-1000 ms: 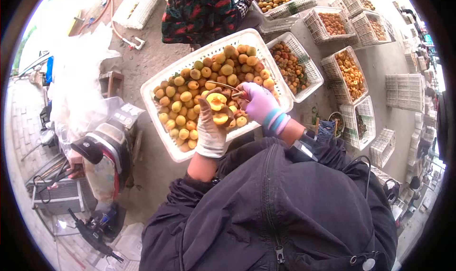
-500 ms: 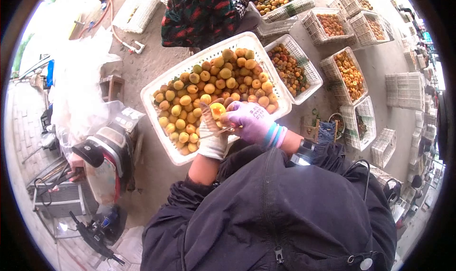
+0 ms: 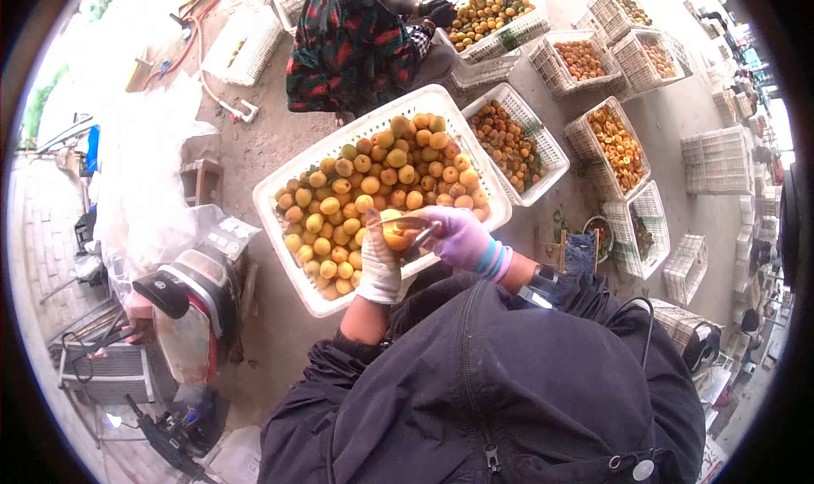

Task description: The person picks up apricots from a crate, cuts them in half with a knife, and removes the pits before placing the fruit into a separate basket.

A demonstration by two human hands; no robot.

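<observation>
My left hand [image 3: 379, 268], in a white glove with a stained thumb, is closed around a yellow-orange apricot [image 3: 395, 236]. My right hand [image 3: 462, 240], in a purple glove with a blue cuff stripe, grips a small knife [image 3: 421, 239] right beside that fruit. Stained fingertips of this glove reach over the apricot, and much of the knife is hidden by the hand. Both hands are above the near edge of a large white plastic crate [image 3: 284, 285], which is full of loose apricots [image 3: 373, 166].
Beyond the crate sits a person in a patterned jacket [image 3: 348, 47], beside another apricot crate [image 3: 509, 35]. To the right stand a crate of darker fruit [image 3: 543, 158] and one of cut apricot pieces [image 3: 623, 149]. A motor scooter [image 3: 199, 272] is at left.
The bright cut face of the apricot has turned from view. My right hand has shifted slightly, and the knife now points differently. The seated person shows more as the view tilts.
</observation>
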